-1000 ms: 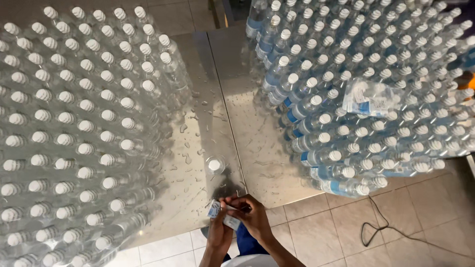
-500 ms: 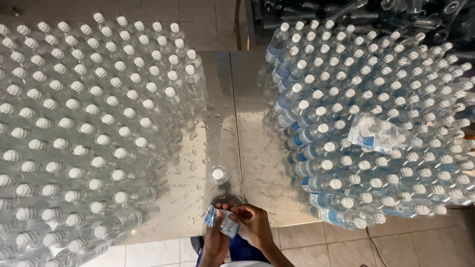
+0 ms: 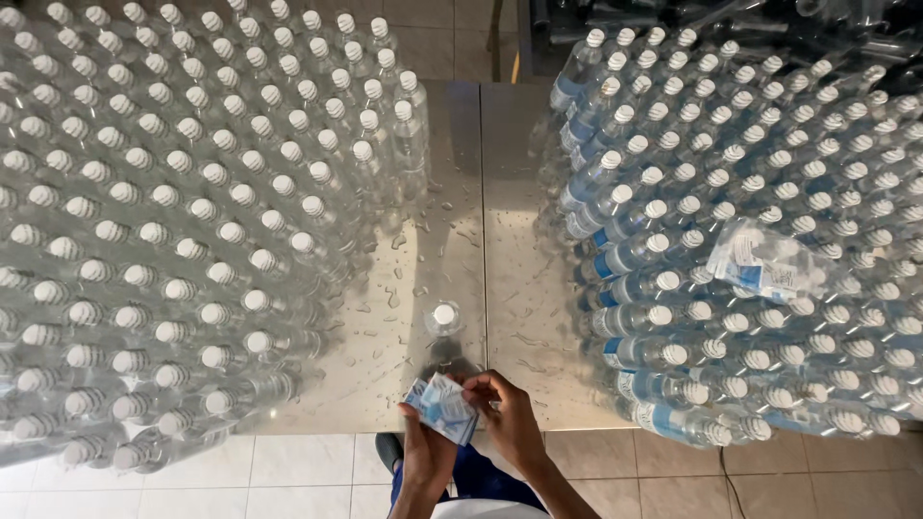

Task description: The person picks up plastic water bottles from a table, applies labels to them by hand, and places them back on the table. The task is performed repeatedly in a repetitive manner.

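My left hand (image 3: 426,447) holds a small stack of blue-and-white labels (image 3: 441,407) at the near edge of a wet steel table (image 3: 500,288). The fingers of my right hand (image 3: 508,416) pinch the right edge of the top label. Just beyond my hands, one clear bottle with a white cap (image 3: 443,316) stands alone on the table. A large block of unlabelled capped bottles (image 3: 183,221) fills the left side. On the right stands a block of bottles with blue labels (image 3: 750,221).
A clear bag of labels (image 3: 769,264) lies on top of the right-hand bottles. Water drops cover the bare strip of table between the two blocks. Pale floor tiles (image 3: 308,481) show below the table edge. Dark crates of bottles stand at the far right.
The view has shifted, so the table and bottles sit lower and further right in the frame. My hands have spread the labels flatter, with the stack turned more face-up.
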